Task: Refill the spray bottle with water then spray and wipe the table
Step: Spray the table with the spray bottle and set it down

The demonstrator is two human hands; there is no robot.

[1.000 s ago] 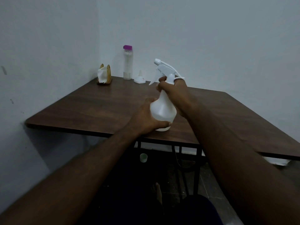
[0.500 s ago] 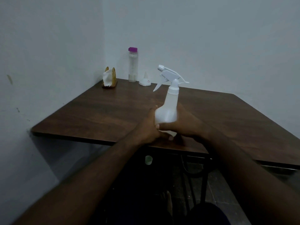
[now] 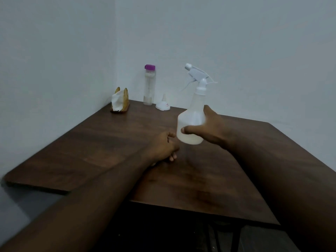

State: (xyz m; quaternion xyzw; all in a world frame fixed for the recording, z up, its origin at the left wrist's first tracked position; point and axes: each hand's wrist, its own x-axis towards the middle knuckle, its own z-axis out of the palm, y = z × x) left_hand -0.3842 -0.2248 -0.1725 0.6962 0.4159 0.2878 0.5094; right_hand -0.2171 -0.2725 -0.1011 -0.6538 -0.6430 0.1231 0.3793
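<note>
A white translucent spray bottle [image 3: 192, 122] with a trigger head is held upright just above the dark wooden table [image 3: 101, 142]. My right hand [image 3: 209, 129] grips its wide lower body from the right, thumb across the front. My left hand [image 3: 163, 146] is just left of the bottle, apart from it, fingers loosely curled and holding nothing. A tall clear water bottle [image 3: 149, 85] with a purple cap stands at the far corner by the wall.
A small white funnel [image 3: 163, 105] lies next to the water bottle. A gold napkin holder with white tissue [image 3: 120, 100] stands in the corner. Walls close the table's left and far sides. Dark table legs and floor show below the near edge.
My left hand has let go of the spray bottle and dropped to its left. My right hand moved from the neck to the body and carried the bottle further over the table.
</note>
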